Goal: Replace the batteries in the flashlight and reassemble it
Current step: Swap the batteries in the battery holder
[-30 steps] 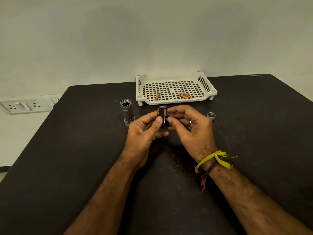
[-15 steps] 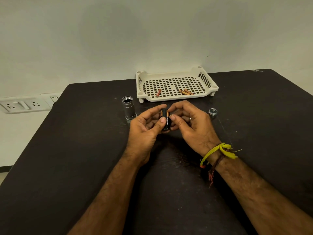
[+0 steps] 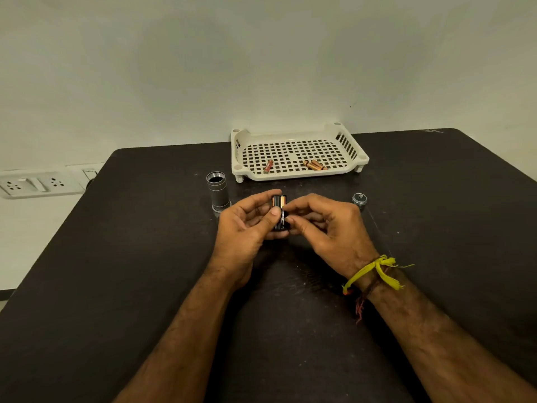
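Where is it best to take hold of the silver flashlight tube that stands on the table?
Probably grip the flashlight tube around its smooth middle, coming from its left side. It stands upright with its threaded mouth open on top, and the left hand is nearest.

The scene is viewed from a single head-worn wide-angle camera, aimed forward and down across the dark table (image 3: 116,286) toward the wall (image 3: 261,68). Both forearms are framed close below; the far table edge is seen well beyond.
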